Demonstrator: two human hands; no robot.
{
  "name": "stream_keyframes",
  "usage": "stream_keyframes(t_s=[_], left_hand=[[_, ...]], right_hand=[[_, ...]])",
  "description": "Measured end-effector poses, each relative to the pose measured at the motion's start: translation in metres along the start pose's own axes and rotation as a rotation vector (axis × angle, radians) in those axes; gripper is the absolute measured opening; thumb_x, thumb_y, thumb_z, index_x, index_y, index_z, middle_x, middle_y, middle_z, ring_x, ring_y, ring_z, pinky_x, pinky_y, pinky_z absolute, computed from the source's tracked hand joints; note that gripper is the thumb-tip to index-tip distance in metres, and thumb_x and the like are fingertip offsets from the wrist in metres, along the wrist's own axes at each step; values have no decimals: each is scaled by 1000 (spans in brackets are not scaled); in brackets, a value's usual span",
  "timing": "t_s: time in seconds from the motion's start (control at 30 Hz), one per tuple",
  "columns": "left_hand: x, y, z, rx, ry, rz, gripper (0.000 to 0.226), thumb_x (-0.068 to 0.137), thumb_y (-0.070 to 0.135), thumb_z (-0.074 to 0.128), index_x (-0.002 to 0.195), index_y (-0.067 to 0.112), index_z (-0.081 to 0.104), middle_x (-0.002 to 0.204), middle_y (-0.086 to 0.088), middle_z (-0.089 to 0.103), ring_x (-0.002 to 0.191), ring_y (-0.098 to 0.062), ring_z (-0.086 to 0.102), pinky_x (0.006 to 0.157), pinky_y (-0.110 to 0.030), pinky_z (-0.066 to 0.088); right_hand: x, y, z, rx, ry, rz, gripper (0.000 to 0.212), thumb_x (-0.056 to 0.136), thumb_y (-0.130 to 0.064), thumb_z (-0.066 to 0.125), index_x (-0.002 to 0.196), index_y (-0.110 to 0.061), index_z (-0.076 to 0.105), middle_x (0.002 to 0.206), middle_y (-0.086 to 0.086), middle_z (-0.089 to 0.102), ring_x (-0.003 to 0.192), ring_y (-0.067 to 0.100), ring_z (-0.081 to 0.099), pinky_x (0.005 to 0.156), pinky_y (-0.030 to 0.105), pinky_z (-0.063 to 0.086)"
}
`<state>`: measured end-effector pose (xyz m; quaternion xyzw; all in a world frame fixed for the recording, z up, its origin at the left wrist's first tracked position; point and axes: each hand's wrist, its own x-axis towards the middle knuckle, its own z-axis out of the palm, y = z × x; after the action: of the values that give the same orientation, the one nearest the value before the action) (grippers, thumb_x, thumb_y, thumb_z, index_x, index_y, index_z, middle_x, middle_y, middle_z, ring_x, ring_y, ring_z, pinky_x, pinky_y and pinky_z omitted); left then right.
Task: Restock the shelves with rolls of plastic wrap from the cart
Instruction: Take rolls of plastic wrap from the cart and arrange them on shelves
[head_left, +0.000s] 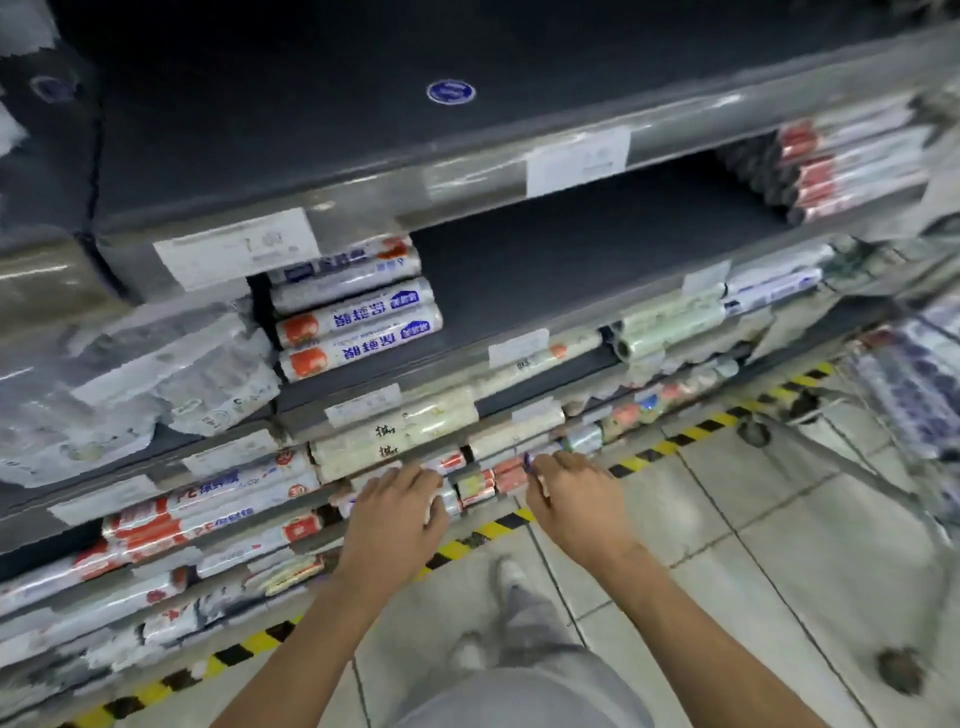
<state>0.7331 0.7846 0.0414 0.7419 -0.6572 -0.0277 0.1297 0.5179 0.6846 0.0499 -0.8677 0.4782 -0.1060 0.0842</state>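
rolls (358, 322) stacked on shelves (571, 260), cart (909, 395) at right

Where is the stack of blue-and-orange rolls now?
Head view, left of centre: the stack of rolls lies on the dark shelf, with white packets to its left and bare board to its right.

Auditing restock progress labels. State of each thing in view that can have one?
left hand: on the low-shelf rolls, grip unclear
right hand: at those rolls, grip unclear
top shelf: bare where visible
second shelf: middle bare, left stack and right stack at its ends
cart: loaded with cart rolls
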Motion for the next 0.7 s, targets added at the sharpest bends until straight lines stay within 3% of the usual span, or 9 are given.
stream_keyframes(t_s=[0.17,0.3,0.4,0.7], left_hand=[[-8,51,27,-34,-164,210,33,85,33,39,85,20,69,84,3,64,74,-23,65,61,-36,54],[-12,98,40,-92,-246,350,34,86,33,40,91,20,71,87,4,63,79,-21,65,65,-36,52],[-10,134,50,-140,-315,443,33,88,34,41,97,21,70,92,6,63,84,-19,63,71,-35,52],[12,259,83,-195,-356,675,30,88,32,43,95,22,70,90,11,64,79,-14,61,71,-32,50]], right_hand=[[-100,45,1,5,-89,319,20,91,-30,54,96,-17,69,89,2,67,86,30,66,72,40,55],[-173,70,-5,-38,-44,536,9,82,-26,70,89,-20,69,83,-1,67,78,27,67,66,37,57],[-216,86,-11,-48,1,653,16,75,-21,81,88,-20,71,81,-2,67,73,25,67,62,34,55],[-286,155,-33,-3,115,867,12,79,-19,76,89,-20,70,82,-4,66,71,23,64,59,36,51]])
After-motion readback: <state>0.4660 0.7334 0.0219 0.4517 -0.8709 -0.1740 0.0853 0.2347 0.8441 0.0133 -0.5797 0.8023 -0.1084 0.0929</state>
